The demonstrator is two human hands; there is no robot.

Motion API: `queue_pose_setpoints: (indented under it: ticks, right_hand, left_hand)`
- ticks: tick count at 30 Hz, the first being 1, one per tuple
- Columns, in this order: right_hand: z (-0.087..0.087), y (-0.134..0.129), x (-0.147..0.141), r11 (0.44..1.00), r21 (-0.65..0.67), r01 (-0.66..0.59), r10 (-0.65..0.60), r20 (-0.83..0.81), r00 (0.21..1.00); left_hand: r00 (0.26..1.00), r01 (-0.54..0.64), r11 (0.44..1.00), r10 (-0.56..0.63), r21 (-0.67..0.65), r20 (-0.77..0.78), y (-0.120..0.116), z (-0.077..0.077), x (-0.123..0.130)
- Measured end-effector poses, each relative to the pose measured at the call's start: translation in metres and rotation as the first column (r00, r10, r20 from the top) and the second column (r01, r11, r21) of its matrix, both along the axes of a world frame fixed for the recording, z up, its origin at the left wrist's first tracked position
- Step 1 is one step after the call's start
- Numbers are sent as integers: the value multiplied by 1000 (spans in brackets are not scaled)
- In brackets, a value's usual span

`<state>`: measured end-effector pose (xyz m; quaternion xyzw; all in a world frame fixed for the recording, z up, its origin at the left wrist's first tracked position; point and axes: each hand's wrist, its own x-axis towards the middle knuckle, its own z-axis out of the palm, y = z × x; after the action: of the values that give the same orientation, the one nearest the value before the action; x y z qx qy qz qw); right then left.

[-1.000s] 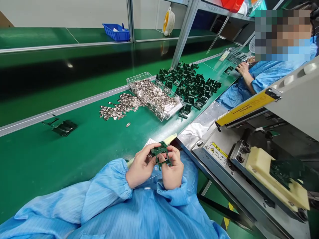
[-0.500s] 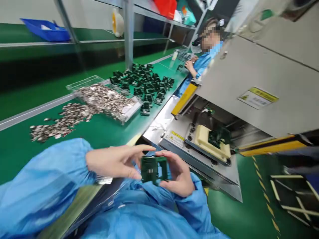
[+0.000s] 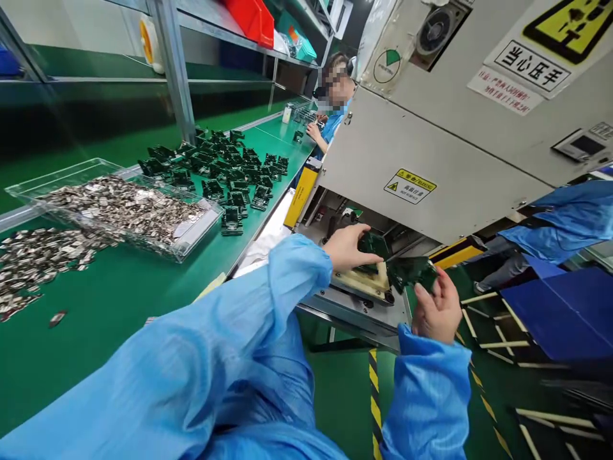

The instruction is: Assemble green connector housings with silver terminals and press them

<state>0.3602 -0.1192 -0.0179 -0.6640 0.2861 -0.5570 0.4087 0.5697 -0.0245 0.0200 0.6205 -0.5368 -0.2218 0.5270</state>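
Observation:
My right hand (image 3: 438,306) pinches a dark green plastic frame (image 3: 412,271) by its right edge, holding it tilted just right of the press fixture. My left hand (image 3: 348,248) reaches into the machine opening, thumb and fingers around a second dark green frame (image 3: 374,246) at the cream-coloured nest (image 3: 361,281). Fingers partly cover that second frame, and I cannot tell whether it still sits in the nest. On the green bench lie a heap of similar dark green frames (image 3: 232,169) and a clear plastic box (image 3: 191,233) full of small metal pieces (image 3: 119,204).
The grey press housing (image 3: 364,150) overhangs the fixture, flanked by yellow guard bars (image 3: 302,191). Loose metal pieces (image 3: 43,255) spread over the bench. A co-worker in blue (image 3: 338,115) sits farther along. Another blue sleeve (image 3: 565,214) and a blue panel (image 3: 565,313) are at right.
My view has turned right. Both hands have moved from in front of my body to the press, the right carrying a green frame. My left hand now reaches the frame at the nest.

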Motion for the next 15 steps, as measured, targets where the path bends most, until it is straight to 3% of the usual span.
queue_pose_setpoints:
  ticks: [2, 4, 7, 9, 12, 13, 15]
  right_hand:
    - [8, -12, 11, 993, -38, -112, 104, -177, 979]
    - [16, -21, 25, 968, -21, -249, 224, -363, 904]
    - [26, -27, 43, 908, 41, -417, 373, -533, 760]
    - [28, -28, 48, 891, 56, -451, 396, -583, 710]
    - [20, -23, 40, 918, -3, -396, 308, -625, 718]
    - [15, -20, 33, 945, -47, -323, 223, -630, 744]
    - [0, -11, 10, 990, -126, -59, -32, -616, 787]
  left_hand:
    - [987, -31, 997, 19, -72, -158, 20, 5, 12]
    - [966, -14, 996, -9, -87, -257, 54, 9, 29]
    - [958, 33, 999, -23, 31, -287, 117, 7, 54]
    - [955, 43, 991, -3, 127, -298, 157, -5, 66]
    - [934, 68, 974, 14, 216, -358, 196, -38, 73]
    - [931, 69, 969, 22, 236, -364, 203, -51, 72]
    - [945, 54, 962, 37, 266, -325, 209, -72, 68]
